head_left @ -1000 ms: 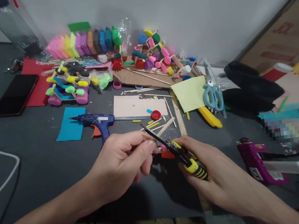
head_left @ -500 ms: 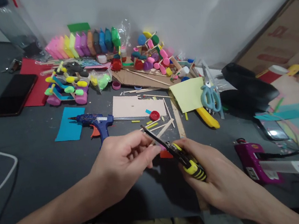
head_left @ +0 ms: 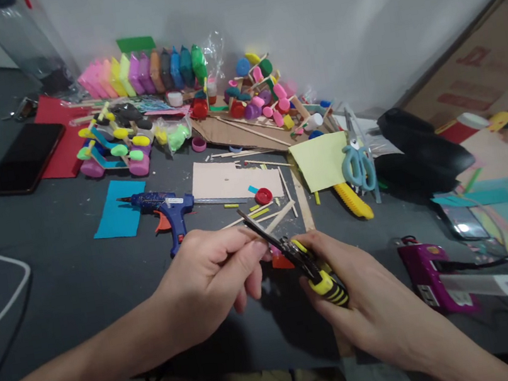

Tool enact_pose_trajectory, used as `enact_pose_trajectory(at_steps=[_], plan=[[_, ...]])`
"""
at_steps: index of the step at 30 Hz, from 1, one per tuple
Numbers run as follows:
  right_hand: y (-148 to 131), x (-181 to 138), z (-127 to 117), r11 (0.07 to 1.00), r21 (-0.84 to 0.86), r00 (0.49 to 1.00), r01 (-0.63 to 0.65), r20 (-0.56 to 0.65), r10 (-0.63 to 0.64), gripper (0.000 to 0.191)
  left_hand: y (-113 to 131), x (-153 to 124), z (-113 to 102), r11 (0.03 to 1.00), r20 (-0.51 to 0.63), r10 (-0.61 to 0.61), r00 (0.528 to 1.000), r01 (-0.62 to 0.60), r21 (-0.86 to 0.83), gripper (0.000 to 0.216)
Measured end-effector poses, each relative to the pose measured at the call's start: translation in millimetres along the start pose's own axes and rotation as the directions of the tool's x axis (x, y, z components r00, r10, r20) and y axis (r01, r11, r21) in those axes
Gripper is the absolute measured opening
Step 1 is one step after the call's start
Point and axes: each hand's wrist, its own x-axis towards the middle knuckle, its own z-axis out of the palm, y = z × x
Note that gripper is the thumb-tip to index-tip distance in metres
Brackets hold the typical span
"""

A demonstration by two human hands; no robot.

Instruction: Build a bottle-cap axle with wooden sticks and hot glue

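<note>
In my right hand [head_left: 352,287] is a pair of cutting shears [head_left: 328,287] with yellow-and-black handles. Its long dark blade points up and left, toward my other hand. My left hand [head_left: 220,268] is closed, thumb pressed to the index finger beside the blade; anything in that pinch is hidden or too small to make out. Behind the blade shows a pale wooden stick [head_left: 281,216], and I cannot tell whether it touches my fingers. Just beyond are a red bottle cap [head_left: 263,196] and short yellow stick pieces [head_left: 262,213]. An orange-red piece [head_left: 282,261] lies partly hidden under the shears.
A blue glue gun [head_left: 166,210] lies left on blue paper [head_left: 115,205]. Right are blue-handled scissors [head_left: 358,165] and a yellow cutter [head_left: 352,201]. Small clay-wheeled models [head_left: 117,150] and clay packs [head_left: 155,71] line the back. A purple device [head_left: 432,278] sits far right.
My left thumb and fingers have closed together beside the blade, and the lower fingers have dropped slightly. The shears stay nearly in place in my right hand.
</note>
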Motion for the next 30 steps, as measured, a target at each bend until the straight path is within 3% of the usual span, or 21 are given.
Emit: enact_pose_trajectory(at_steps=[4, 7, 9, 13, 16, 18, 23, 30], plan=[[-0.2, -0.3, -1.2, 1.0, -0.016, 1.0, 0.011, 0.006, -0.011, 0.031, 1.6, 1.0, -1.2, 0.956, 0.119, -0.143, 0.982, 0.169, -0.241, 0.023], [-0.2, -0.9, -1.7, 0.999, -0.038, 1.0, 0.022, -0.008, -0.022, 0.027, 1.5, 1.8, -1.2, 0.944, 0.162, -0.159, 0.974, 0.198, -0.263, 0.026], [-0.2, -1.2, -1.6, 0.999, -0.05, 0.999, 0.017, -0.032, -0.019, 0.025, 0.5, 1.8, 0.0, 0.977, 0.085, -0.116, 0.99, 0.13, -0.169, 0.024], [-0.9, -1.8, -0.6, 0.999, -0.042, 0.998, 0.019, -0.059, -0.021, 0.026, -1.9, -0.3, 2.2, 0.981, -0.092, 0.127, 0.988, -0.111, 0.159, 0.014], [-1.7, -2.4, -0.1, 1.0, -0.016, 0.999, 0.015, -0.044, -0.016, 0.029, -2.5, -1.7, 1.6, 0.916, -0.111, 0.266, 0.958, -0.215, 0.339, 0.018], [-2.2, -2.5, -0.2, 1.0, 0.005, 1.0, 0.006, -0.028, -0.006, 0.031, -2.2, -2.0, 0.9, 0.897, -0.103, 0.293, 0.951, -0.235, 0.374, 0.021], [-3.9, -0.8, -1.1, 0.999, 0.028, 1.0, -0.016, -0.009, 0.016, 0.032, -0.6, -2.6, 0.5, 0.941, -0.086, 0.207, 0.975, -0.174, 0.292, 0.025], [-4.0, 0.3, 1.4, 0.999, -0.004, 0.999, -0.034, -0.013, 0.034, 0.021, 0.7, -1.3, 2.8, 0.997, -0.058, 0.068, 0.996, -0.066, 0.044, 0.026]])
